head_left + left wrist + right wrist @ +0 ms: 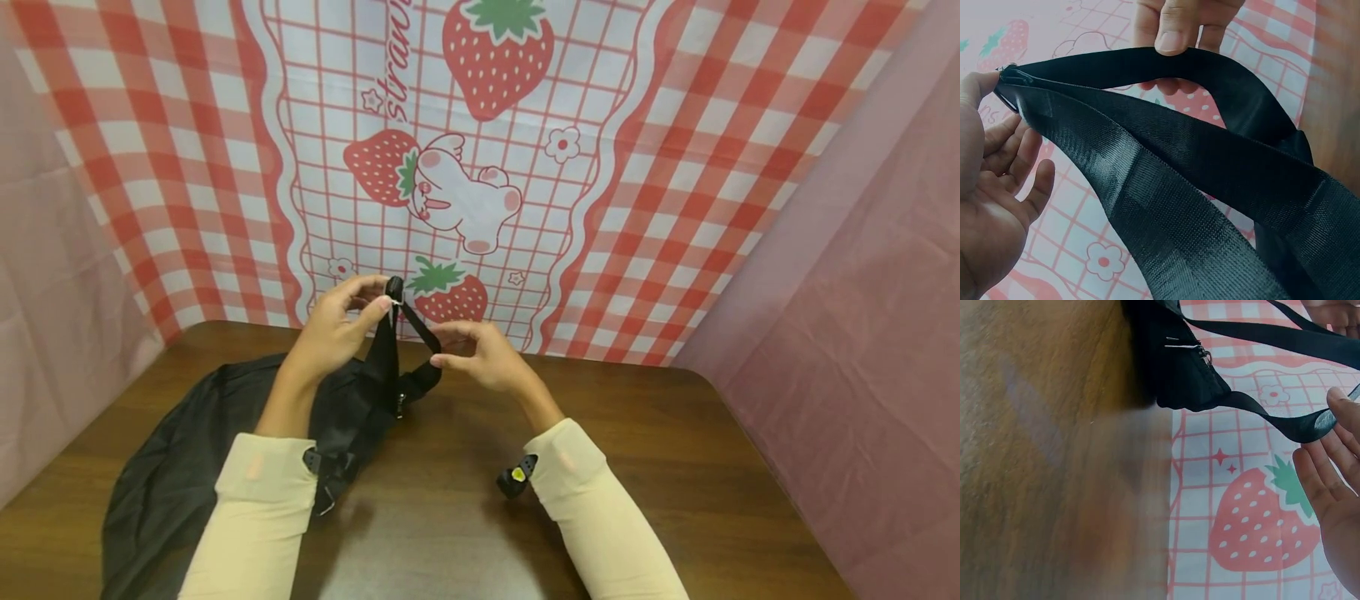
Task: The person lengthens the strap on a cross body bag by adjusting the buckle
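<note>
Shows a brown wood-grain tabletop (712, 500), backed by a red-and-white strawberry-print cloth (480, 167), flanked by pink fabric walls (847, 350).

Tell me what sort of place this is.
Probably a small curtained-off tabletop workspace, indoors: a wood-grain table stands against a strawberry-print cloth, with plain pink fabric closing in both sides.
</note>
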Tool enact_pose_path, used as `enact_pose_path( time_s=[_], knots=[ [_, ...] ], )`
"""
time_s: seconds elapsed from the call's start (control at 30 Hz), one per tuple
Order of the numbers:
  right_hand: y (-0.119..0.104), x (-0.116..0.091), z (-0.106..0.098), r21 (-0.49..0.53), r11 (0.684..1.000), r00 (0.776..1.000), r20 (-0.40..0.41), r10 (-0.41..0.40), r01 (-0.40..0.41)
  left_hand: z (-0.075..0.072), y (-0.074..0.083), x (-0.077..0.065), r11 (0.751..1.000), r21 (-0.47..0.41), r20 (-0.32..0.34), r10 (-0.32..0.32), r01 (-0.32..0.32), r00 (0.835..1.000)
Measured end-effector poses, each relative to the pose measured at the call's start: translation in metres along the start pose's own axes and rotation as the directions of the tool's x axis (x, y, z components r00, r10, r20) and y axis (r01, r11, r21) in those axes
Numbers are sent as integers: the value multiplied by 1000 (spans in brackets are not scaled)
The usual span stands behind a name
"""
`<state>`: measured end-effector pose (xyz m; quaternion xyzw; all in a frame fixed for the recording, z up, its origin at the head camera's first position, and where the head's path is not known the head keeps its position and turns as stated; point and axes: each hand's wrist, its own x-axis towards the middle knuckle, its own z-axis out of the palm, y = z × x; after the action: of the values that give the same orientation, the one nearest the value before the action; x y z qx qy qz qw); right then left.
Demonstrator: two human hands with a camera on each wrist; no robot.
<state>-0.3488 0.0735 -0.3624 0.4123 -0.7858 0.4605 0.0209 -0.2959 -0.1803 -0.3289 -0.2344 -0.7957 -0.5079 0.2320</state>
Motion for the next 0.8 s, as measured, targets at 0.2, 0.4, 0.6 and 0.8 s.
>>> enact_pose_path(
  time_s=[0.2, 0.4, 0.6, 0.8],
  knots=[
    [4, -4, -1, -31, 999, 999, 21, 39, -38, -2, 0, -1, 1000, 17, -5, -9, 9, 1000],
    [6, -5, -2, -29, 998, 998, 36, 51, -50, -2, -1, -1, 1000, 5, 2, -17, 17, 1000],
    [2, -4, -3, -34, 997, 997, 17, 70, -70, -1, -1, -2, 1000, -5, 14, -26, 26, 1000],
    [-9, 1, -3, 28, 998, 999, -13, 53, -53, 3, -1, -2, 1000, -2, 43, -17, 17, 999]
  ],
)
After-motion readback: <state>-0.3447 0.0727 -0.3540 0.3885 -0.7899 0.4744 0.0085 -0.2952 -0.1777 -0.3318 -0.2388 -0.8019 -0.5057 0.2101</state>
